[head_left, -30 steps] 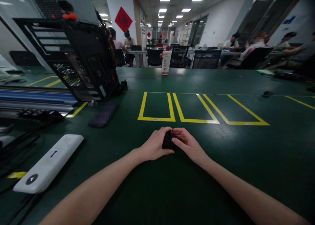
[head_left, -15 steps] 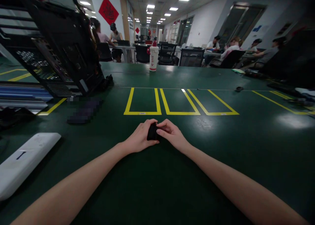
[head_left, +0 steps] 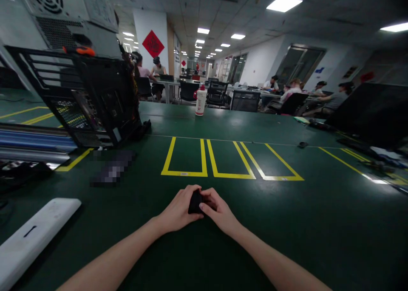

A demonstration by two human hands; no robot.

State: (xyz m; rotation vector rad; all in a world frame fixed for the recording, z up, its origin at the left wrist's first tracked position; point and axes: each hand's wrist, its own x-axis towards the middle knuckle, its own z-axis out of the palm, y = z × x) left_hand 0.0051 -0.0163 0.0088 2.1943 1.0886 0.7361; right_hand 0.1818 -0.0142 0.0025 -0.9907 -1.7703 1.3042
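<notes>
A small black object (head_left: 194, 203), block-like and too dark to name, is held between my two hands just above or on the green table (head_left: 178, 261). My left hand (head_left: 179, 209) grips it from the left, thumb below and fingers over the top. From the other side my right hand (head_left: 219, 210) pinches its right edge with thumb and fingertips. The fingers hide part of the object, and I cannot tell whether it touches the tabletop.
Yellow tape outlines (head_left: 185, 173) lie beyond my hands, with a white and red bottle (head_left: 200, 100) farther back. To the left stand an open computer case (head_left: 105, 95), a blurred dark item (head_left: 114, 168) and a long white device (head_left: 38, 235). A black monitor (head_left: 372, 112) is at right.
The head view has tilted up, so everything sits lower in the picture. Both hands keep their hold on the black object, with little change in their grip.
</notes>
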